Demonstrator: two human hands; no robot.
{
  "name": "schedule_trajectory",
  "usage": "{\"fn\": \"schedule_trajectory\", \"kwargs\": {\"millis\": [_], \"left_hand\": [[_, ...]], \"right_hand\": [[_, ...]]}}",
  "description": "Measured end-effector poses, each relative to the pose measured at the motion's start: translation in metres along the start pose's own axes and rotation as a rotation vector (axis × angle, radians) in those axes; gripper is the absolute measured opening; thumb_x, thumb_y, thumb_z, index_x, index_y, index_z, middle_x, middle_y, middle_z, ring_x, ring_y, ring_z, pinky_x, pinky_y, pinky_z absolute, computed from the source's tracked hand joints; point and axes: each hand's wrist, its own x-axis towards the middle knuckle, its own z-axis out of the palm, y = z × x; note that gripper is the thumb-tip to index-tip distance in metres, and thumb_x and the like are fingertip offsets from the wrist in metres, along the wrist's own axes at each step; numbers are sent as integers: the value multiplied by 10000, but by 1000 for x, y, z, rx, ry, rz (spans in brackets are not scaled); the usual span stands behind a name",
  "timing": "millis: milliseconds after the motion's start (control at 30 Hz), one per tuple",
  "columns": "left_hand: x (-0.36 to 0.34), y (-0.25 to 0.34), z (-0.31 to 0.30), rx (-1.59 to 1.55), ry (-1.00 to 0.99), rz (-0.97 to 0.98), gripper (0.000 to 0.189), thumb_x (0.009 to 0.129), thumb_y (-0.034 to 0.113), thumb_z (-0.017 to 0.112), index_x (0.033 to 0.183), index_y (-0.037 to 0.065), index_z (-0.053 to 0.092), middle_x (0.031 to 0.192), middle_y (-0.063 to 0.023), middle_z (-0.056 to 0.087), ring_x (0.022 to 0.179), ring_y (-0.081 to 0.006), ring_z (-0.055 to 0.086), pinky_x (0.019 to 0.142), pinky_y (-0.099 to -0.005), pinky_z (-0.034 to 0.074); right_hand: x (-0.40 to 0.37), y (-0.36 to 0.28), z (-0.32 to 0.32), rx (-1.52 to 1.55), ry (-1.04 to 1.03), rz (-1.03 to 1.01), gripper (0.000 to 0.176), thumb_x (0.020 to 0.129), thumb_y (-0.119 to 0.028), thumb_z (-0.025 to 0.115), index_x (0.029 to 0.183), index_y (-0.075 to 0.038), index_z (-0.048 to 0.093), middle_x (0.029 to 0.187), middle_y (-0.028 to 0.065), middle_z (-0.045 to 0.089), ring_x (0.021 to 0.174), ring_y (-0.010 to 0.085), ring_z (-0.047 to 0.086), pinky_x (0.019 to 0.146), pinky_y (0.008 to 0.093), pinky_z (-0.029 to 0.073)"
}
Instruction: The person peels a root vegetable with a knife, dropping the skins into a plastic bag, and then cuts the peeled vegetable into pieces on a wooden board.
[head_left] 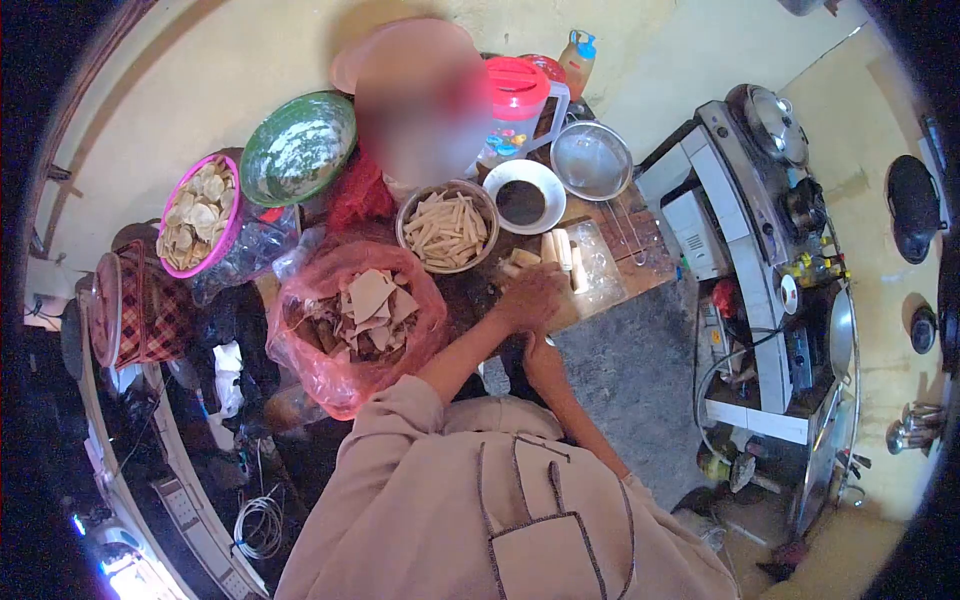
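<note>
Three dough rolls [562,250] lay right of strip bowl [447,230], long axes pointing away from person. Left hand [530,297] beside them, right hand [534,346] below; fingers' spread untellable.

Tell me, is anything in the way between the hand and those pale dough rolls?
No, nothing I can see. The left hand lies right against the pale rolled dough sticks, with no gap showing between them.
</note>
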Motion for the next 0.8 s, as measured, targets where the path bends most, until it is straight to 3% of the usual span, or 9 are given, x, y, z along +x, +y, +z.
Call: {"fn": "schedule_trajectory", "kwargs": {"millis": [67, 167, 533, 633, 800], "left_hand": [[8, -6, 9, 13, -56, 57, 489, 754, 310, 531, 1138, 27, 422, 1183, -180, 379, 1123, -341, 347, 975, -443, 245], [6, -3, 10, 62, -7, 57, 503, 766, 351, 514, 1145, 34, 421, 1201, -176, 372, 1138, -344, 334, 978, -445, 242], [7, 4, -4, 42, -116, -61, 525, 752, 354, 521, 1150, 33, 404, 1202, -171, 348, 1141, -339, 327, 982, -456, 234], [5, -3, 10, 62, 80, 33, 520, 736, 341, 531, 1130, 26, 405, 1177, -170, 356, 1122, -334, 336, 973, -460, 238], [1, 4, -2, 72, 3, -39, 525, 748, 330, 519, 1153, 27, 380, 1193, -172, 347, 1136, -345, 320, 974, -466, 234]], "right_hand": [[-1, -1, -4, 10, 57, -129, 318, 907, -252, 292, 1001, 20, 427, 734, 293, 555, 671, 461, 540, 588, 541, 425], [1, 5, 3, -4, -2, 5, 298, 904, -238, 298, 1026, 11, 408, 737, 277, 562, 666, 463, 534, 583, 547, 419], [4, 8, 2, -58, -15, -72, 315, 905, -252, 293, 1017, 19, 408, 706, 263, 567, 637, 449, 544, 570, 541, 425], [5, 7, -1, -86, -42, -28, 329, 905, -258, 290, 1023, 30, 397, 696, 268, 566, 642, 448, 548, 573, 538, 431], [5, -5, -9, -79, -39, 20, 327, 904, -260, 294, 980, 31, 421, 678, 262, 568, 634, 433, 557, 567, 530, 438]]}}
